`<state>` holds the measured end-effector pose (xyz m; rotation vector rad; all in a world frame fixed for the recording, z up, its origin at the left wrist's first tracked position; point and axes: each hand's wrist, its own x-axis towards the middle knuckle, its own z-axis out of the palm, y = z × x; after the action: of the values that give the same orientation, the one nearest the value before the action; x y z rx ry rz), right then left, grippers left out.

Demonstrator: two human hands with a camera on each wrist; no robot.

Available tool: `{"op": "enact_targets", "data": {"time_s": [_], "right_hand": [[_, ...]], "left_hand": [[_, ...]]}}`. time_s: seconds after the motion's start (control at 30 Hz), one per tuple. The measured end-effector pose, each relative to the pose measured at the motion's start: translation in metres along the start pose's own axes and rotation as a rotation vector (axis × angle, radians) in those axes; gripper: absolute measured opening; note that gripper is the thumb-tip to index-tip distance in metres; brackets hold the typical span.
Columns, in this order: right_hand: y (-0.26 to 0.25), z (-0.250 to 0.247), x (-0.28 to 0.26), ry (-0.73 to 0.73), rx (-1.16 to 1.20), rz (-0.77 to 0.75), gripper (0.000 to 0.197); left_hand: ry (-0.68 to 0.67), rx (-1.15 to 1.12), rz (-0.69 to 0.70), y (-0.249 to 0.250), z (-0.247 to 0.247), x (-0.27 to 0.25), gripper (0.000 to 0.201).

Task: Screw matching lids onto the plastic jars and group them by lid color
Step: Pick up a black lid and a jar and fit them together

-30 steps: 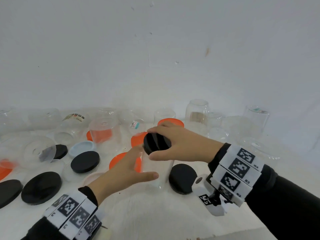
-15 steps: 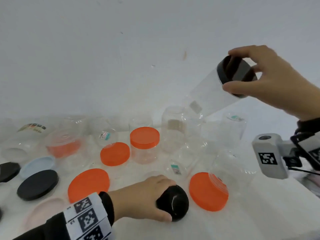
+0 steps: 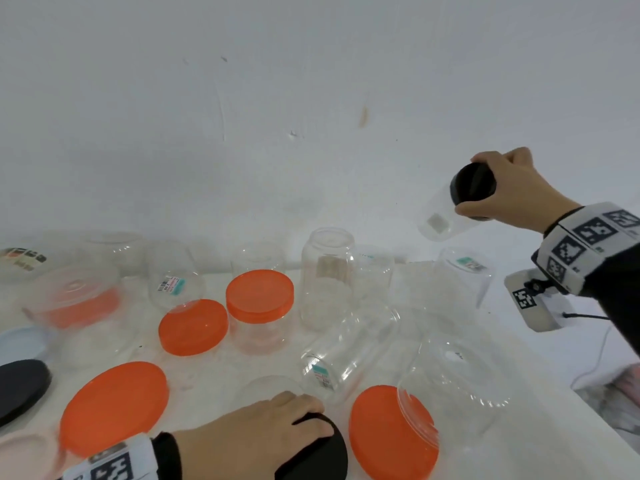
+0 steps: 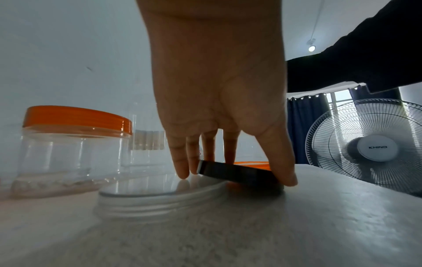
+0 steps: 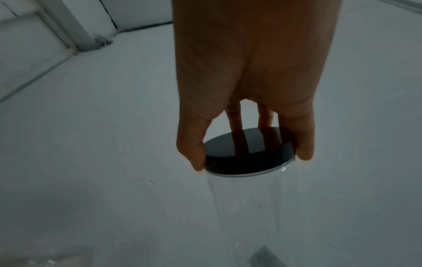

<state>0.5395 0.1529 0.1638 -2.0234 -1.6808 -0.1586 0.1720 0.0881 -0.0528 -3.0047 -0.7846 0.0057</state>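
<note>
Right hand: the right hand is raised over the far right of the table, fingers and thumb curled round the rim of a small black screw lid fitted on a tall clear plastic jar; the jar hangs tilted in the air, its base towards the wall.
Right grip, wrist view: thumb and fingertips clamp opposite edges of the lid; the jar body runs down out of frame.
Left hand: the left hand lies low at the near edge, thumb and fingers pinching a loose flat black round lid; in the wrist view that lid is tipped, one edge on the table.
Hidden: the loose lid is partly under the palm and cut off by the frame; whether the jar lid is fully tightened cannot be told.
Nearby: an orange-lidded clear jar stands upright mid-table; loose orange lids and clear open jars, some inverted, some on their sides, are around it.
Surface: white table against a white wall.
Room: a white standing fan and dark curtains show in the left wrist view.
</note>
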Motion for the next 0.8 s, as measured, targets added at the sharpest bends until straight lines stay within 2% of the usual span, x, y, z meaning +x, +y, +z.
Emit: {"op": "enact_targets", "data": {"time_s": [0.17, 0.3, 0.4, 0.57, 0.7, 0.8], "right_hand": [[0.050, 0.009, 0.020, -0.129, -0.078, 0.024, 0.082], [0.076, 0.028, 0.024, -0.256, -0.111, 0.056, 0.085], [0.086, 0.041, 0.028, -0.302, -0.093, 0.081, 0.084], [0.090, 0.054, 0.038, -0.389, -0.040, 0.096, 0.063], [0.085, 0.057, 0.040, -0.463, -0.035, 0.118, 0.045], [0.078, 0.056, 0.042, -0.489, -0.022, 0.110, 0.037]], "left_hand": [[0.106, 0.054, -0.021, -0.007, -0.003, -0.002, 0.062], [0.077, 0.102, -0.055, -0.013, -0.007, -0.005, 0.068], [0.078, 0.129, -0.038, -0.015, -0.010, -0.007, 0.061], [0.037, 0.150, -0.050, -0.017, -0.008, -0.003, 0.040], [0.000, 0.202, -0.088, -0.020, 0.001, 0.001, 0.048], [-0.062, 0.093, -0.080, -0.019, 0.001, 0.005, 0.038]]}}
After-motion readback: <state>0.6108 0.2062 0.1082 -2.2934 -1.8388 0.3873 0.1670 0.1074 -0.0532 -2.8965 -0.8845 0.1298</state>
